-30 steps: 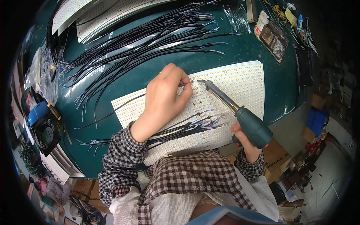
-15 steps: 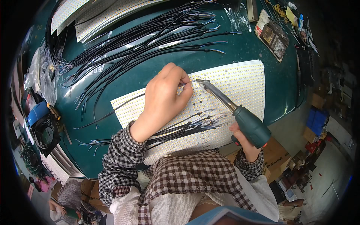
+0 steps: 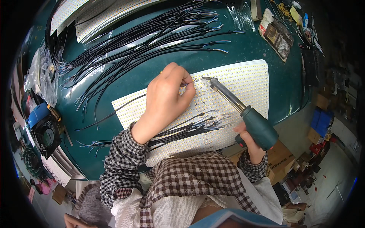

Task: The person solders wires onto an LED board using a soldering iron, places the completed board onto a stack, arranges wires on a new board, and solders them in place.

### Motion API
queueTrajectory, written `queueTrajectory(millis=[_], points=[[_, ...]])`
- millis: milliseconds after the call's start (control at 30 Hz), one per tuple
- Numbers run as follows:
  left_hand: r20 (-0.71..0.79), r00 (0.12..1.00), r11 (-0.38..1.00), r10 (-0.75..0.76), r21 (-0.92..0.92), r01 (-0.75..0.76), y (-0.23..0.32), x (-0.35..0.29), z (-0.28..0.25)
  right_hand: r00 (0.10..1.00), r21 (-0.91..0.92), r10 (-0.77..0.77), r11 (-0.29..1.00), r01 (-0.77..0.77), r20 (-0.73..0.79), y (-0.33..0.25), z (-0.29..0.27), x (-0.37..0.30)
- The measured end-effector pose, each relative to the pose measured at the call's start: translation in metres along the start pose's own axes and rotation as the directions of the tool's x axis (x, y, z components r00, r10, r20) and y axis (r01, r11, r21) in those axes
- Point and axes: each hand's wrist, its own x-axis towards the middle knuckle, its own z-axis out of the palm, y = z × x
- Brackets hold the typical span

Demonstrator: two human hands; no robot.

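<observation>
My left hand (image 3: 167, 97) is closed in a pinch on the end of a black cable (image 3: 123, 105), whose thin stripped wires poke out past the fingertips. Under it lies a stack of white LED panels (image 3: 243, 87) dotted with small yellow chips. In my right hand (image 3: 251, 142) is a green-handled soldering iron (image 3: 259, 127), fingers wrapped round the grip. Its dark tip sits just right of the wire ends, close over the top panel. Several more black cables (image 3: 186, 130) with bare wire ends rest on the panel's lower part, below my left hand.
A large bundle of black cables (image 3: 144, 41) spreads across the green table (image 3: 213, 62). More LED panels (image 3: 102, 19) stand at the far left. A grimy solder block in a box (image 3: 277, 36) sits far right. A small black fan (image 3: 47, 135) and plastic bags (image 3: 43, 76) are at left.
The soldering iron has shifted slightly right, its tip drawing away from the wire ends. My left hand stays almost still. At lower left, another person has moved.
</observation>
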Motion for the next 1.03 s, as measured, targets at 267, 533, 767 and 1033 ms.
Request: queueTrajectory(millis=[267,533,767,1033], points=[[0.009,1.000,1.000,-0.011,0.018,0.011,0.000,0.000,0.000,0.999,0.053,0.029,0.998,-0.030,0.015,-0.002,0.001,0.000],[0.093,0.984,0.962,-0.151,-0.214,0.168,0.010,0.005,-0.009,0.999,0.222,0.045,0.974,-0.041,-0.012,-0.014,0.003,0.004],[0.189,0.973,0.991,-0.129,-0.016,0.135,0.006,0.014,-0.013,0.996,0.307,0.085,0.949,-0.074,-0.023,-0.016,0.002,0.001],[0.192,0.958,0.962,-0.212,-0.132,0.239,0.009,0.011,-0.013,0.998,0.320,0.069,0.945,-0.065,-0.002,-0.012,0.002,0.001]])
